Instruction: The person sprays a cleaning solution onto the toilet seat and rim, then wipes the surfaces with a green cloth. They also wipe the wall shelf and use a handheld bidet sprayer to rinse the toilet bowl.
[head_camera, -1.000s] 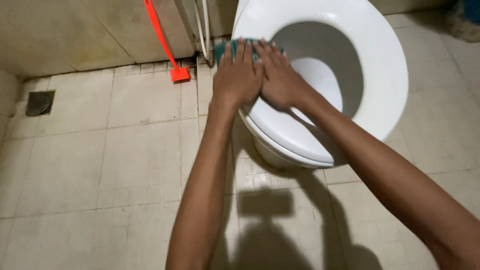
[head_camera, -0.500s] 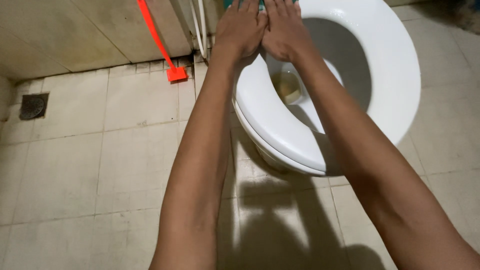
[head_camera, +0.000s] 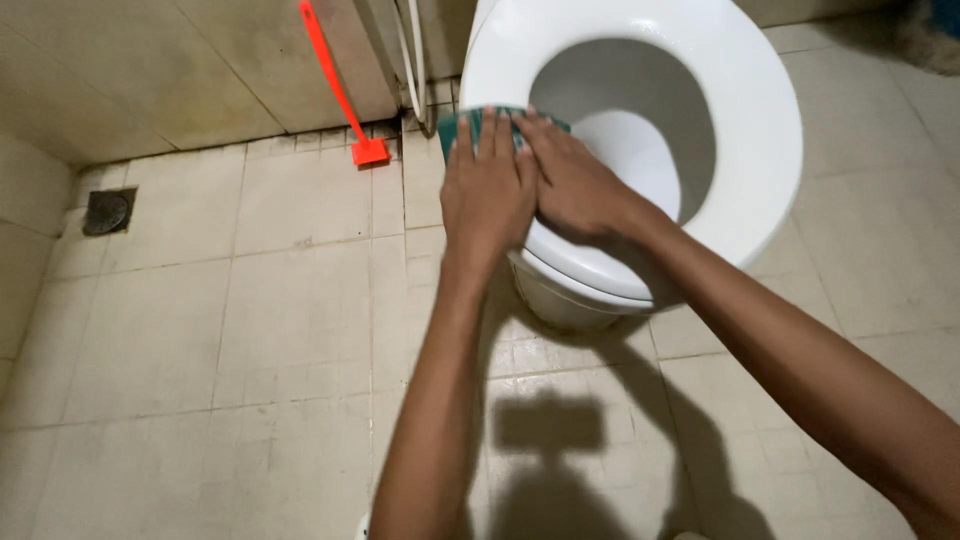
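A white toilet seat (head_camera: 760, 140) rings the bowl at the top right. My left hand (head_camera: 487, 190) and my right hand (head_camera: 572, 182) lie side by side, palms down, on the seat's left rim. Both press flat on a green cloth (head_camera: 452, 128), of which only the far edge shows beyond my fingertips. My forearms reach in from the bottom of the view.
An orange long-handled brush (head_camera: 345, 105) leans against the wall to the left of the toilet. White pipes (head_camera: 410, 60) run down beside it. A floor drain (head_camera: 107, 211) sits at the far left. Pale floor tiles (head_camera: 250, 350) cover the rest.
Both hands have slid back toward me along the seat's left rim after reaching to its far side. The view has shifted with them.
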